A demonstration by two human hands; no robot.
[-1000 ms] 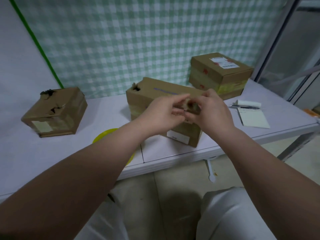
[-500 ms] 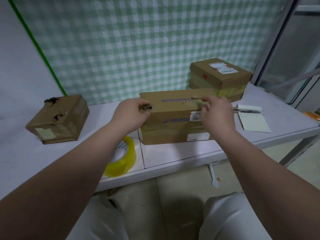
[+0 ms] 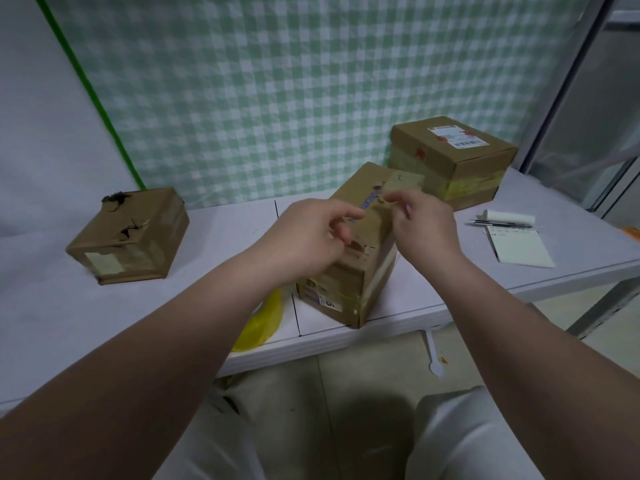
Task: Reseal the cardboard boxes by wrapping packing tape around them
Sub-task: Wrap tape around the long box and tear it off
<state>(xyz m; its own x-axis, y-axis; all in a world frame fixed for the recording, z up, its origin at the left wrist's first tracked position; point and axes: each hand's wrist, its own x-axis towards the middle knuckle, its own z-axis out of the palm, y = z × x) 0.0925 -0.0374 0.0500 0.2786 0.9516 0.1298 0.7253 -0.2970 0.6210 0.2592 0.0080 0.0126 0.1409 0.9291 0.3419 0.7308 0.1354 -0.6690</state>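
The middle cardboard box stands on the white table with a short end facing me; its top has small tears and blue print. My left hand rests on the box's top left edge, fingers loosely bent and holding nothing. My right hand pinches a loose translucent tape strip that lifts off the far end of the top. A yellow tape roll lies at the table's front edge, mostly hidden under my left forearm.
A torn, taped box sits at the left. Another box with a shipping label and yellowish tape stands at the back right. A notepad, pen and white roll lie at the right. A checked curtain hangs behind.
The middle box has been turned from its long side facing me to a short end facing me. Both hands have come together on its top, and my right hand has taken the tape strip.
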